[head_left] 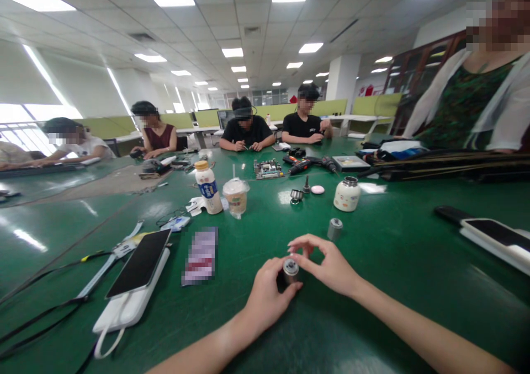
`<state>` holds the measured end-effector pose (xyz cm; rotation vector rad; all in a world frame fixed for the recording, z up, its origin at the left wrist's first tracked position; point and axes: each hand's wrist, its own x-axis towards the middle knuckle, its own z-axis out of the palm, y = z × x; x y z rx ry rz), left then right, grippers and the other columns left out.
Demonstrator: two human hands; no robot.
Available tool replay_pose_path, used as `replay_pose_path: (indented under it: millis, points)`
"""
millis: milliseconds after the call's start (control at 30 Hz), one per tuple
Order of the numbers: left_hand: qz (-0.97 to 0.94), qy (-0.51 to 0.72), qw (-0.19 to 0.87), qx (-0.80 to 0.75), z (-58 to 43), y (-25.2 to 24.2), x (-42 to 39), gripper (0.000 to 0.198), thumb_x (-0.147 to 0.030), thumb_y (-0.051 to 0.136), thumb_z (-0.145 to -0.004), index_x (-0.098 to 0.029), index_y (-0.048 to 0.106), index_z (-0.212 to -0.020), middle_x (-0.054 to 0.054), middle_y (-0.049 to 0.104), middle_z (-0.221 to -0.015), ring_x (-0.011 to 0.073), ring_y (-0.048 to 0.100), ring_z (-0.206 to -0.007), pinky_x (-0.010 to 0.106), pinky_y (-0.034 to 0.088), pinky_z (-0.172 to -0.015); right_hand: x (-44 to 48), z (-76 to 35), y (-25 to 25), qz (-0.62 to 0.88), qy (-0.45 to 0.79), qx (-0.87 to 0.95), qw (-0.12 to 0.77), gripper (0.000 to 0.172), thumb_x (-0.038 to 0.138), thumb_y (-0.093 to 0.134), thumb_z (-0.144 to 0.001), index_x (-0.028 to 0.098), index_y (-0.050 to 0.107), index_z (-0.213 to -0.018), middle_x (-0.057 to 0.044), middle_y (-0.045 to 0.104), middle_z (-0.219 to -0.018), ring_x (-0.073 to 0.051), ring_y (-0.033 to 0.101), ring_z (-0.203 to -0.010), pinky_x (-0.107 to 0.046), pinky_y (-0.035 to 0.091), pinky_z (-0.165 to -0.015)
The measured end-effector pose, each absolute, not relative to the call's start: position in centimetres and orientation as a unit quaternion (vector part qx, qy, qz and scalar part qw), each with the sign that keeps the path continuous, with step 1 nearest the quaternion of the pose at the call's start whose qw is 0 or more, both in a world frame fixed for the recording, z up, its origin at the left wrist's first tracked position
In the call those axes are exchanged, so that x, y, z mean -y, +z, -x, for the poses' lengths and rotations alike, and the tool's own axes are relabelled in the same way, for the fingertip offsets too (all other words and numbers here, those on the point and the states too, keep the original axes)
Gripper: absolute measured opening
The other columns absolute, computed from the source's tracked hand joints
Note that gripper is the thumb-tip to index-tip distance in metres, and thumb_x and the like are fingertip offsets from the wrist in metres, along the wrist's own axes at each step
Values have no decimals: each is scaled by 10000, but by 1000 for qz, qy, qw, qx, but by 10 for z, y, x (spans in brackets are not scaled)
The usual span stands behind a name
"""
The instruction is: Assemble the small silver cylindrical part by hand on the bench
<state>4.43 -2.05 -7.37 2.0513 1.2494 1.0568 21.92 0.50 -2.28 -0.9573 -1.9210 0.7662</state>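
A small silver metal cylinder (pixel 291 273) with dark details on its top face stands upright on the green table, and its exact kind is not clear. My left hand (pixel 269 291) wraps round it from the left, the thumb on its near side. Close by its top, my right hand (pixel 327 263) is curled with thumb and index finger brought together. Whatever those fingertips hold, if anything, is too small to make out. A second, similar metal cylinder (pixel 335 229) stands just beyond my right hand.
Left lie a phone (pixel 141 263) on a white power bank (pixel 124 313) with a cable, and straps. Ahead stand a drink bottle (pixel 209 189), a plastic cup (pixel 236 197) and a cream flask (pixel 346 194). Beyond are a circuit board (pixel 268 169) and power drills (pixel 302 165). Several people sit around.
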Motion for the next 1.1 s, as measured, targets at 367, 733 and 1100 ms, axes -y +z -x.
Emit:
replay_pose_path:
  millis: [367,733,1100]
  points:
    - [-751,389,256,-468,-45,-71,21,397,-177,723,-725,-204,640,-1113,49,682,-955,225,605,-890,347,476,-814,-16,-223,-26,386,331,716,479,175,284,692,-782,208,655,-935,-38,740,-892,-202,701,-838,-348,534,-816]
    - [-750,387,261,-468,-44,-71,22,432,-204,719,-739,-223,627,-1161,52,679,-974,230,609,-908,362,481,-839,-41,-244,-59,437,285,749,409,106,275,679,-776,185,668,-831,-35,718,-842,-196,694,-818,-373,517,-841]
    - [-757,384,243,-469,-45,-72,22,268,-173,709,-734,-185,653,-996,36,670,-893,208,596,-829,312,467,-753,-2,-219,-20,367,315,777,404,68,216,671,-811,218,680,-878,-30,705,-890,-202,657,-888,-387,469,-881]
